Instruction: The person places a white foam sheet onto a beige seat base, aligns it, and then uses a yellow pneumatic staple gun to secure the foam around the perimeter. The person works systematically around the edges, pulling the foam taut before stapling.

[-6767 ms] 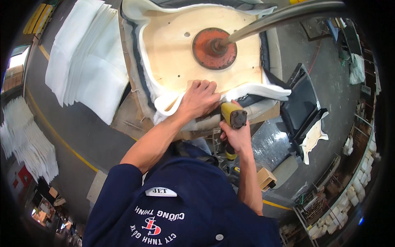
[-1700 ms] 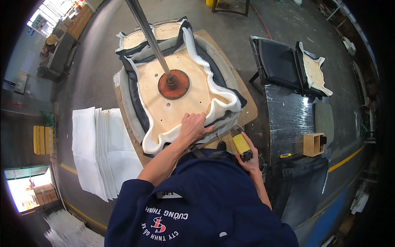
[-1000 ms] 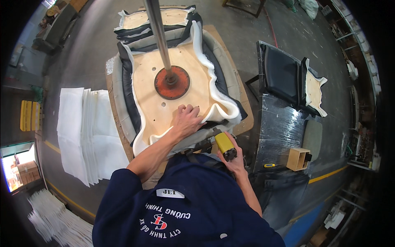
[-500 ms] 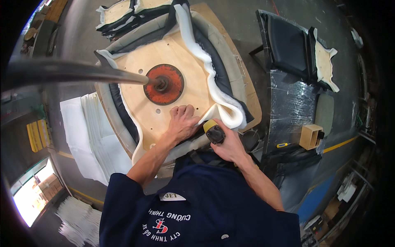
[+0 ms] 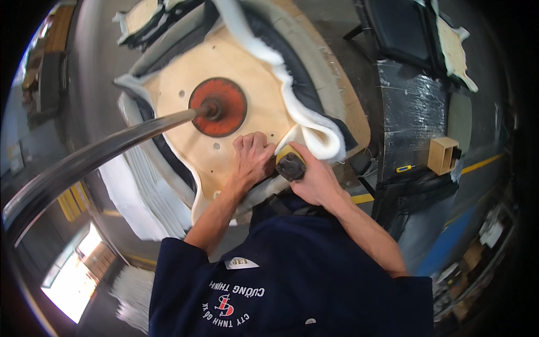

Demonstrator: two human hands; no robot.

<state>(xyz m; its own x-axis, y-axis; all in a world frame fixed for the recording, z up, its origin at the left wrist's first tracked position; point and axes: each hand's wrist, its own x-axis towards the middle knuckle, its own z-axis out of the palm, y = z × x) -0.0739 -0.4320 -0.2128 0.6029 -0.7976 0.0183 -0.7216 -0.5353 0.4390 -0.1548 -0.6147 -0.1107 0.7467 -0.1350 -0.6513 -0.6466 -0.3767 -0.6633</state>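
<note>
A pale plywood seat panel (image 5: 252, 84) lies face up, with white foam (image 5: 303, 121) and dark fabric folded around its rim. A round orange-red clamp pad (image 5: 218, 106) on a curved steel arm (image 5: 101, 151) presses on its middle. My left hand (image 5: 254, 159) lies flat, fingers together, on the panel's near edge, pressing down the foam there. My right hand (image 5: 314, 177) grips a yellow and black staple gun (image 5: 289, 163), its nose against the folded edge right beside my left fingers.
A stack of white foam sheets (image 5: 140, 191) lies left of the seat. Dark seat parts (image 5: 404, 33) and a foam-backed piece (image 5: 455, 45) rest on a wrapped bench (image 5: 412, 112) at the right, with a small wooden box (image 5: 442, 154). Yellow floor lines run below.
The seat panel has turned under the clamp, so the steel arm now runs to the left. My right hand has brought the staple gun up from below to the panel's edge beside my left hand.
</note>
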